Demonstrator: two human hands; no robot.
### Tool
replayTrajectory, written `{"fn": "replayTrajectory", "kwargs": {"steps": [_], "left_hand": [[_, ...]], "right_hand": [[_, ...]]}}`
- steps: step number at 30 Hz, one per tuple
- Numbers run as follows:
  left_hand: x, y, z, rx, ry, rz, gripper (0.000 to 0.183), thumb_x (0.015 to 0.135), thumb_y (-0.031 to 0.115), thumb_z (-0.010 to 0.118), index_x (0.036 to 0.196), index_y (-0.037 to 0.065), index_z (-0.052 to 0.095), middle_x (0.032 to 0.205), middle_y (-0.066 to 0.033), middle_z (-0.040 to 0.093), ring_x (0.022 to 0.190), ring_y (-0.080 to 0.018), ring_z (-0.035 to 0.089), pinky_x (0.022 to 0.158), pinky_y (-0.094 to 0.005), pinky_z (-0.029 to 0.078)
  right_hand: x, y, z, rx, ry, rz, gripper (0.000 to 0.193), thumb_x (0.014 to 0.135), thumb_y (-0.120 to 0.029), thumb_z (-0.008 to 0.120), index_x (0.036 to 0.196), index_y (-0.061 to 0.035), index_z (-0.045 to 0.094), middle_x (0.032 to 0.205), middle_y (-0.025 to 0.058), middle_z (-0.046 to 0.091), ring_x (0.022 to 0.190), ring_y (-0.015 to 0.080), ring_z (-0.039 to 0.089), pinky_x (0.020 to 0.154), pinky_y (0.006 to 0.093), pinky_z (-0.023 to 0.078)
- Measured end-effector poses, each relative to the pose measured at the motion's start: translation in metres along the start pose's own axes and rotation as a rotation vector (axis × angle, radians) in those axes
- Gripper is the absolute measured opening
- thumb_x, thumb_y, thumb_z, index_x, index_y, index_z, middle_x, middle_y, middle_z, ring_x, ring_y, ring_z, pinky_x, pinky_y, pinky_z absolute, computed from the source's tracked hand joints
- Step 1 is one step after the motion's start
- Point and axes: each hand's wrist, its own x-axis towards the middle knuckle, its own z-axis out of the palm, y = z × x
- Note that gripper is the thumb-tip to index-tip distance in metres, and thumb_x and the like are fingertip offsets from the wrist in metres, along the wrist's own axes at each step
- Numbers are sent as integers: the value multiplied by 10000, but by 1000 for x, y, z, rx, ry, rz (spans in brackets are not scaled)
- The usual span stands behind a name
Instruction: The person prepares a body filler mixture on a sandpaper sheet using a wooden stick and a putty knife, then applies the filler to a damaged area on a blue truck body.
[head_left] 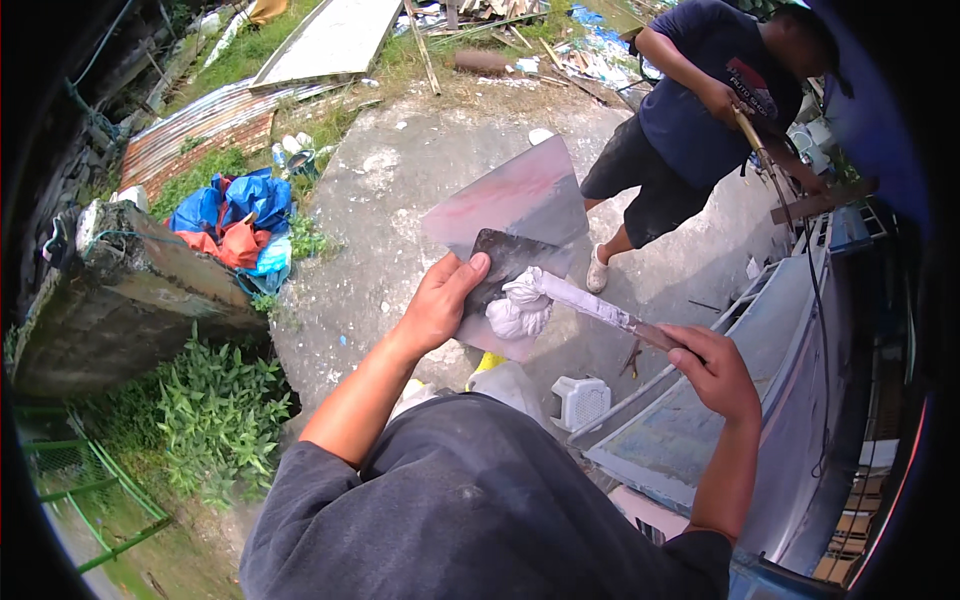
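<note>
My left hand (440, 300) is closed on the edge of a dark, flat mixing board (492, 252), its thumb pressed on top. A thick lump of pale lilac putty (518, 318) lies on the board. Beyond it a broad grey sheet with pink smears (515, 200) shows; I cannot tell whether it is one piece with the board. My right hand (715, 370) grips the end of a putty spatula (610, 310), long and coated with the same paste. The spatula's far end touches the putty lump.
At the right, a person (680, 120) in dark clothes holds a wooden-handled tool (765, 160). Near me are a white plastic stool (582, 402) and a long grey vehicle panel (690, 400). A concrete block (130, 290) with blue and orange tarps (235, 215) stands left, above leafy plants (215, 420).
</note>
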Motion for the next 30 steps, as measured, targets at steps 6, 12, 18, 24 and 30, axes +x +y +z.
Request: {"fn": "replayTrajectory", "kwargs": {"steps": [6, 12, 18, 24, 30], "left_hand": [[-16, 3, 8, -194, 56, -61, 328, 1001, 329, 581, 862, 33, 605, 792, 4, 607, 723, -57, 520, 646, -247, 432], [-22, 4, 3, -217, 137, -130, 243, 972, 254, 634, 829, 70, 565, 802, -7, 593, 738, -79, 558, 676, -259, 463], [-23, -9, -10, -103, 124, -140, 274, 972, 295, 625, 841, 62, 565, 809, -20, 596, 718, -86, 553, 657, -260, 460], [-24, 3, -2, -222, 117, -226, 313, 976, 337, 617, 888, 42, 564, 824, -39, 614, 694, -107, 596, 613, -268, 493], [-24, -13, -10, -393, 76, -301, 260, 975, 266, 605, 1011, 8, 606, 952, -106, 681, 830, -177, 689, 732, -327, 574]], "right_hand": [[-3, -28, 2, -328, 94, 11, 338, 870, -76, 665, 1208, -62, 663, 854, 117, 626, 753, 316, 616, 679, 392, 487], [0, -26, 6, -572, 172, -126, 386, 816, -67, 704, 1199, -103, 675, 847, 82, 595, 787, 275, 606, 682, 418, 478], [-2, -33, 11, -801, 231, -221, 405, 769, -68, 720, 1167, -138, 687, 858, 21, 581, 755, 209, 588, 627, 356, 447], [-10, -38, 14, -879, 302, -310, 381, 751, -60, 701, 1117, -165, 677, 909, 4, 585, 766, 193, 582, 636, 357, 434], [-13, -42, 15, -876, 311, -306, 366, 742, -77, 703, 1096, -166, 680, 928, 1, 590, 795, 191, 584, 654, 363, 437]]}}
